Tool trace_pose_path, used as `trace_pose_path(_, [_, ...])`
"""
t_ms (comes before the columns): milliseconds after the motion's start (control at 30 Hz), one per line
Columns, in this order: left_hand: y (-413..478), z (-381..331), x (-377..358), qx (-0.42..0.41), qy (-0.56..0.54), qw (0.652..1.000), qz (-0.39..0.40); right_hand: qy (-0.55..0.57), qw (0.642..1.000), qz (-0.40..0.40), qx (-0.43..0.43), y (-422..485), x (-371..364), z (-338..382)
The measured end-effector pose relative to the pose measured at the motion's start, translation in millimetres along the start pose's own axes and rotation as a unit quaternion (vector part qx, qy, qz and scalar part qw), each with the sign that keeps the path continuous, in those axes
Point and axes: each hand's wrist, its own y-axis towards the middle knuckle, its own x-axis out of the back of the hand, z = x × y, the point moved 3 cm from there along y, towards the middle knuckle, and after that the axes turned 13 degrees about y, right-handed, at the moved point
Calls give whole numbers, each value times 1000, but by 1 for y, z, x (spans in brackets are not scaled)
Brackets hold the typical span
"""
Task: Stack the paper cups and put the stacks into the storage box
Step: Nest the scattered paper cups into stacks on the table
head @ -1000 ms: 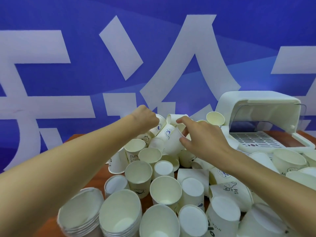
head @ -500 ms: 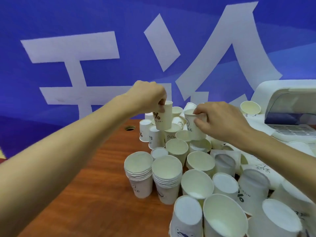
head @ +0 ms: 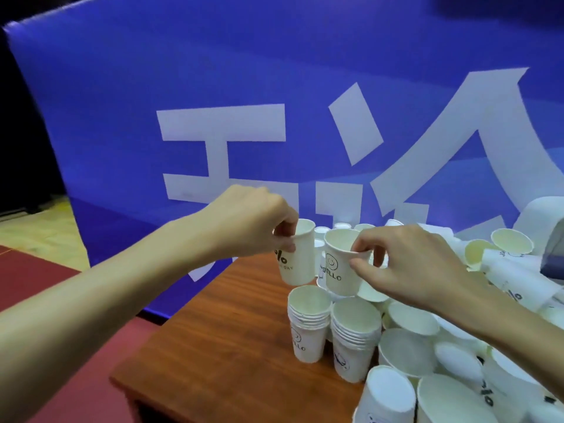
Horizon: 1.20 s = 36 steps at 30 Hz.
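The left hand (head: 253,224) pinches the rim of the left cup (head: 300,254) between thumb and fingers. The right hand (head: 409,264) pinches the rim of the right cup (head: 340,267), marked HELLO, in the same way. Both cups are upright, open end up, held in the air just beside each other. They hang above two stacks on the table (head: 229,331): the left stack (head: 308,328) and the right stack (head: 354,343).

Probable faults:
- Rim deformation. Cause: a tight pinch on thin paper, so the cup will not nest.
- Jamming. Cause: a cup lowered at a tilt into a stack.
- Toppling. Cause: off-centre pressure on a tall, light stack.

The loose cups (head: 427,346) crowd the right side, some upright, some on their sides, and lie against the right stack, so a nudge there could shift it. The storage box (head: 541,212) is only partly visible at the far right edge, beyond this pile, and reaching it means passing over the pile. A blue banner (head: 274,87) stands behind the table.
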Motion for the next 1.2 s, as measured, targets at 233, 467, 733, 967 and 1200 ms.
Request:
trace_pose_path(233, [-14,-10,1,-4,-3,999,-41,-59,998,6,-9,-7,7,14])
trace_pose_path(467, [-14,-29,-15,-23,-7,1000,-20,-64,998,14,-19,-16,8,14])
trace_pose_path(733, [-11,-42,-30,-35,-30,999,16,-50,998,32,-21,-25,3,9])
trace_pose_path(967, [-8,-57,-53,-91,-98,985,112,-19,996,85,-30,-38,-20,0])
trace_pose_path(1200, [-10,-70,-76,-144,-120,965,183,31,987,152,-32,-46,-49,-14])
